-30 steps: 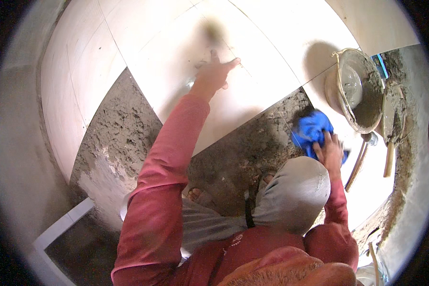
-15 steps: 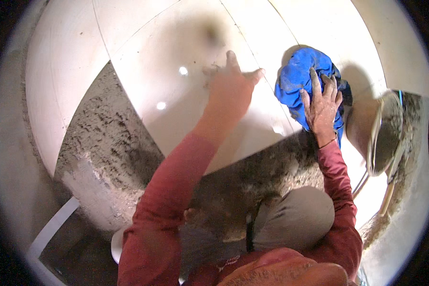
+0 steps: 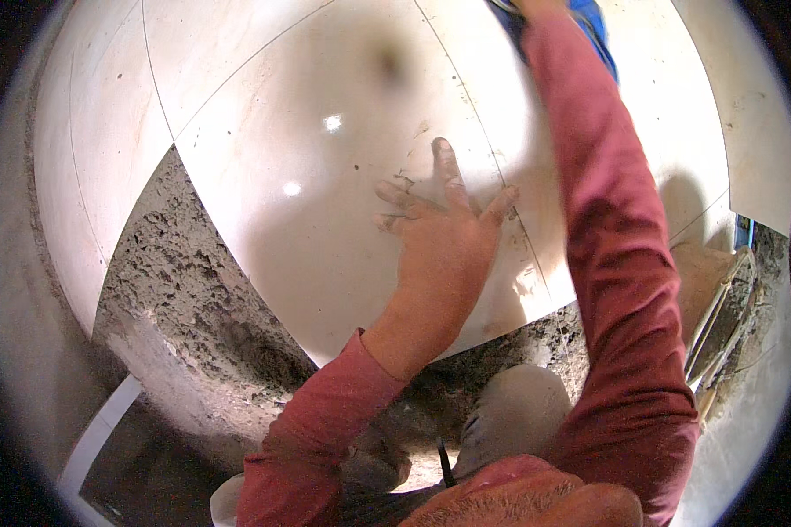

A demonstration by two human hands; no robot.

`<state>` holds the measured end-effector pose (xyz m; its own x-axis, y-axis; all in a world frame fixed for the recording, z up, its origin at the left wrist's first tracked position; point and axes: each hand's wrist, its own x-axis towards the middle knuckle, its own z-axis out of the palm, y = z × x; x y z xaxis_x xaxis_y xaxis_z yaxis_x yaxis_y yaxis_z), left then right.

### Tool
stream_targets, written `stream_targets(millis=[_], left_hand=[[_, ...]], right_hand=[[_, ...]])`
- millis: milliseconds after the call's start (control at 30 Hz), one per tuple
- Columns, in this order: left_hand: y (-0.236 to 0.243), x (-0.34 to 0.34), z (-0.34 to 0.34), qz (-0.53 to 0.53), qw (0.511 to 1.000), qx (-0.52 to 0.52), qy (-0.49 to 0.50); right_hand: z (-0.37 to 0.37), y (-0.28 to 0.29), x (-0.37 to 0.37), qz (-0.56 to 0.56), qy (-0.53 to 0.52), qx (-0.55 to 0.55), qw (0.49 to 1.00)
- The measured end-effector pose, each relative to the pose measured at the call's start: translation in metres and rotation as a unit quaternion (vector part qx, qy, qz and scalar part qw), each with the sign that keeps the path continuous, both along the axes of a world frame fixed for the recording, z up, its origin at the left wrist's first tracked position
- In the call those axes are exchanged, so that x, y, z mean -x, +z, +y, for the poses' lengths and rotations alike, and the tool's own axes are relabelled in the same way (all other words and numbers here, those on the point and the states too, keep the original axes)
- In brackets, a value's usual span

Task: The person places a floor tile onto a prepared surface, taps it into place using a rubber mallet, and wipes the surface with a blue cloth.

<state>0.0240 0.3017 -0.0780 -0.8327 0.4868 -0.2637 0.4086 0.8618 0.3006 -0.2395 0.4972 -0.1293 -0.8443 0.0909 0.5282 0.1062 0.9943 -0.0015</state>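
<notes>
My left hand (image 3: 448,233) rests with fingers spread on a large pale glossy tile (image 3: 325,272), beside a joint line. It holds nothing. Reaching far forward, my right arm leads to my right hand (image 3: 543,7), which the top edge of the view cuts off. Bunched blue cloth (image 3: 596,37) shows on both sides of that hand, on the tiles. The fingers on the cloth are out of sight.
Rough grey mortar (image 3: 180,255) fills an untiled gap on the left and continues in front of my knees. A bucket-like container (image 3: 721,307) stands at the right. A pale strip (image 3: 101,430) lies at lower left, and a dark blurred spot hangs near the top.
My right hand has moved forward to the top edge, and the blue cloth has gone with it. My left hand now lies lower in view with its fingers spread wider. The view has shifted slightly.
</notes>
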Motion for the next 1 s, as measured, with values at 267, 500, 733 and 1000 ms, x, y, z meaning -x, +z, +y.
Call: stream_targets(millis=[267, 500, 733, 1000], left_hand=[[0.01, 0.001, -0.013, -0.137, 0.979, -0.13, 0.083], [0.011, 0.005, -0.003, -0.003, 0.995, 0.077, -0.063], [0.02, 0.007, -0.003, -0.038, 0.995, 0.048, -0.073], [0.004, 0.0, -0.012, 0.041, 0.995, -0.02, -0.086]], right_hand=[[-0.198, -0.009, 0.006, -0.011, 0.197, 0.114, 0.974], [-0.083, -0.02, 0.082, 0.036, 0.11, 0.088, 0.989], [0.153, -0.002, 0.016, -0.031, -0.177, -0.02, 0.984], [0.179, 0.024, -0.062, -0.165, -0.228, 0.007, 0.96]])
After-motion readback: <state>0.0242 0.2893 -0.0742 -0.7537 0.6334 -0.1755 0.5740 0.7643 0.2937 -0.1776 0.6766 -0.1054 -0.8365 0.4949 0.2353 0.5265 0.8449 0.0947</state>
